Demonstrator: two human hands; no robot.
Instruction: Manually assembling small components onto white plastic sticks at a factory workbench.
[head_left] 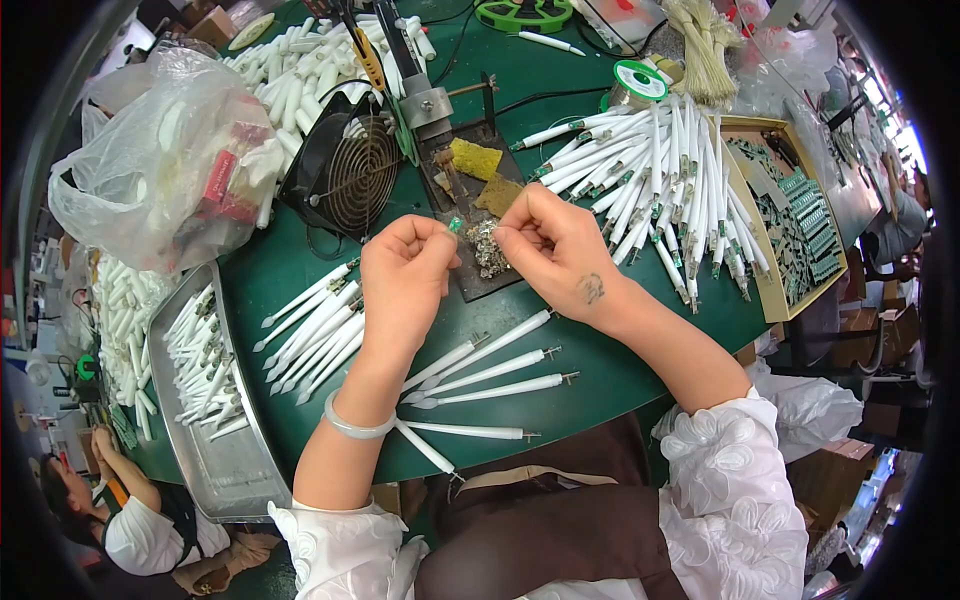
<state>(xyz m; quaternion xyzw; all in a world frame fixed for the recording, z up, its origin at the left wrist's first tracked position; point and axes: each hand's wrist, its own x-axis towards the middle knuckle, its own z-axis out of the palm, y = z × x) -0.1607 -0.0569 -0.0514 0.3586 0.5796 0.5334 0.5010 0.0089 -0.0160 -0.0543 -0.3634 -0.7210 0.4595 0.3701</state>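
My left hand [412, 262] pinches a small green circuit board [455, 225] between thumb and fingertips. Close by on its right, my right hand [562, 248] is closed in a pinch; whatever lies in its fingers is hidden. Between and just below the two hands is a heap of silvery solder scraps [487, 250] on a dark metal base plate [500, 288]. Slim white candle-shaped sticks with pointed tips [318, 335] lie to the left of my left hand. Several more white sticks with metal pins [490, 388] are fanned out between my forearms.
A soldering stand [430, 110] with yellow sponges [475, 158] rises behind the hands, beside a black fan [345, 165]. White sticks with green ends [650, 165] are piled right, near a solder spool [640, 80] and a box of circuit boards [785, 305]. A metal tray [235, 480] stands left.
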